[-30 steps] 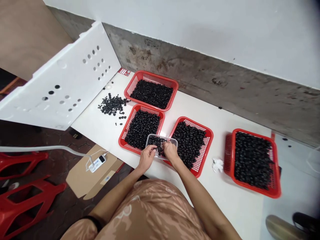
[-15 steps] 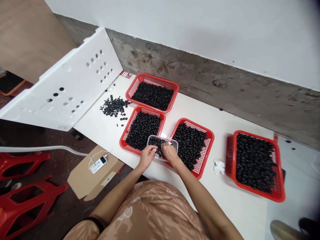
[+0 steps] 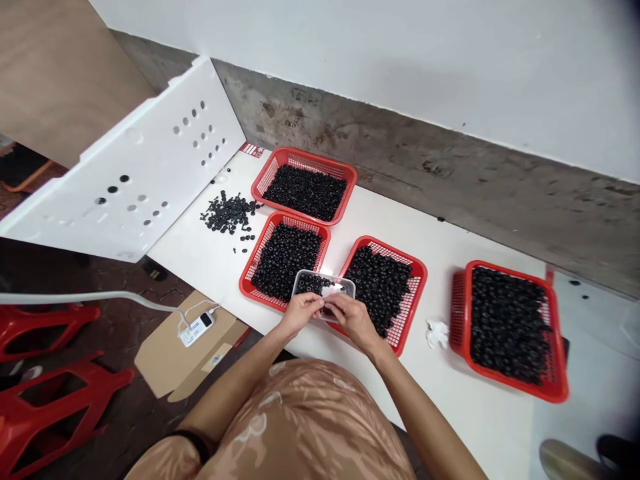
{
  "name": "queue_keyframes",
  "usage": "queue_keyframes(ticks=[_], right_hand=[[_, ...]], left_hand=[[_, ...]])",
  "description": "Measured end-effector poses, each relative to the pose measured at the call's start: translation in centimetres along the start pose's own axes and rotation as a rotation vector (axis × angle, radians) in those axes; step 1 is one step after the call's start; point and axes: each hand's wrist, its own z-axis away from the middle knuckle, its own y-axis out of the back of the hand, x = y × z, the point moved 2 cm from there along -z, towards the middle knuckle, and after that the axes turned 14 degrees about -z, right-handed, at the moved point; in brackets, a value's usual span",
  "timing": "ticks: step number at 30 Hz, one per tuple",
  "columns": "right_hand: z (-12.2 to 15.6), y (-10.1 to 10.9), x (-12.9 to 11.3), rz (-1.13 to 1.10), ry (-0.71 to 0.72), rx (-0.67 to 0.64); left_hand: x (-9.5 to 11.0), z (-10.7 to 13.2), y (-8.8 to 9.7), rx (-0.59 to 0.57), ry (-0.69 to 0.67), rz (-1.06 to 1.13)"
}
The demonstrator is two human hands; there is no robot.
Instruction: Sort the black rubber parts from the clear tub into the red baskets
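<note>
Hands together low over the worktop [image 3: 450, 407]: left hand [image 3: 299, 312] and right hand [image 3: 354, 320] fingertip to fingertip at the 6 o'clock rim of a clear tray [image 3: 345, 288]. Cannot tell about any piece pinched between them. Clear tray bridging two red baskets, left basket [image 3: 249, 268] at its 10 o'clock, middle basket [image 3: 418, 280] at its 2 o'clock. Holds a few small black pieces [image 3: 309, 285] toward its 9 o'clock end. Far basket [image 3: 300, 155] at 12 o'clock, right basket [image 3: 515, 384] well apart at 3 o'clock. Loose heap [image 3: 227, 213] and tilted white panel [image 3: 130, 167] out at 10 o'clock.
</note>
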Motion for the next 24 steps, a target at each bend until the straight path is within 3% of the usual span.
queue_keyframes(ticks=[4,12,19,24], right_hand=[[0.3,0.6,-0.7,-0.186,-0.138,0.146],[1.0,1.0,-1.5,-0.403,-0.291,0.273],[1.1,0.8,-2.5,-0.291,-0.124,0.24],[1.5,0.3,-1.6,-0.147,-0.036,0.218]], left_hand=[[1.3,0.6,-0.1,-0.048,0.013,0.099],[2.8,1.7,0.4,-0.126,0.053,0.237],[3.7,2.2,0.0,-0.054,0.04,0.138],[3.9,2.2,0.0,-0.011,0.024,0.072]])
